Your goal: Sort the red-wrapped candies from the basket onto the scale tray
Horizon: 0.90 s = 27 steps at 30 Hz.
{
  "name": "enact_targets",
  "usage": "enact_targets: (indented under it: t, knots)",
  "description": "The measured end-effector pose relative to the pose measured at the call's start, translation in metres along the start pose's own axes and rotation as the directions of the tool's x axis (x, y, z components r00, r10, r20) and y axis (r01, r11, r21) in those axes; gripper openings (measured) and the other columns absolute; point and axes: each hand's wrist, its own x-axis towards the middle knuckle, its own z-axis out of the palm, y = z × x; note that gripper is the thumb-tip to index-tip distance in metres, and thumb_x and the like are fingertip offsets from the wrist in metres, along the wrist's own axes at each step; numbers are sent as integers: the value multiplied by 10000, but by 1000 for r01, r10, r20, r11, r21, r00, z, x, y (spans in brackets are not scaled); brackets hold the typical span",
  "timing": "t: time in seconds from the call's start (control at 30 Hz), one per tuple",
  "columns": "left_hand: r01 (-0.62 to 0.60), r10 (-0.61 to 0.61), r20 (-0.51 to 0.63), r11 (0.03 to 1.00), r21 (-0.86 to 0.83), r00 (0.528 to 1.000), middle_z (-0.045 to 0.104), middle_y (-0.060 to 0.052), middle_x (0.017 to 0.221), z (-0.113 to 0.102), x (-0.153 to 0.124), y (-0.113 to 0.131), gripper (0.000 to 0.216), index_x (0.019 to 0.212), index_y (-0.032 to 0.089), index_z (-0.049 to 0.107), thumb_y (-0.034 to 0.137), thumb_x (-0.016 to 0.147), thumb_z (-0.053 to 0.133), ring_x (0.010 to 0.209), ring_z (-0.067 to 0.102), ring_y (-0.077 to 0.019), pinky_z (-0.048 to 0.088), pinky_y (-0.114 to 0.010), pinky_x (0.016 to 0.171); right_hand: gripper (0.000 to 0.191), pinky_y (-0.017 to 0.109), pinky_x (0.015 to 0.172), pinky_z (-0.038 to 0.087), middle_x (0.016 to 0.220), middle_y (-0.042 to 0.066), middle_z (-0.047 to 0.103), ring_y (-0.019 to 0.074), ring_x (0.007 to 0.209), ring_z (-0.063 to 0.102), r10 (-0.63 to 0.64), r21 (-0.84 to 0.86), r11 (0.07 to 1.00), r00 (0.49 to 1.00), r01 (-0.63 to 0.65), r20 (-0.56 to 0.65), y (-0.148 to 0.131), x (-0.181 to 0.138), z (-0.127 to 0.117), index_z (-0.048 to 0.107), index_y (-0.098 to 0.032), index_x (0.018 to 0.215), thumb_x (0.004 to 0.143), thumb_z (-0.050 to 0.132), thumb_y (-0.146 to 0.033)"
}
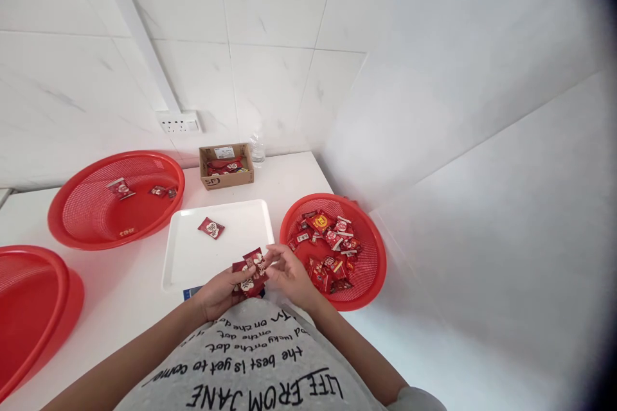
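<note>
Near my body, my left hand (pixel 218 293) is closed round a few small dark-red snack packets (pixel 254 277) with cream print, its thumb lying across them. My right hand (pixel 290 276) meets them from the right, thumb and forefinger closed at the packets' right edge. Both hands are over the near edge of a white tray (pixel 219 207). One more red packet (pixel 211 228) lies flat on that tray. To the right, a red basket (pixel 377 263) holds several mixed red packets (pixel 332 241).
A second red basket (pixel 58 225) at the left back contains a few packets. Another red basket (pixel 58 308) is cut off at the left edge. An open cardboard box (pixel 231 181) with packets and a clear plastic bottle (pixel 258 151) stand near the wall. A socket (pixel 177 122) sits above the table.
</note>
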Motion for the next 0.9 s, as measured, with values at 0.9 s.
enact_targets:
  t: [0.9]
  knots:
    - [-45,26,-243,996,-72,970,707,-86,893,5,-5,4,250,963,137,599,233,745,675,707,664,-161,530,-243,666,497,334,1015,275,1348,167,431,256,1272,355,297,-826,381,901,-414,-315,119,38,-174,438,-101,1300,825,488,-239]
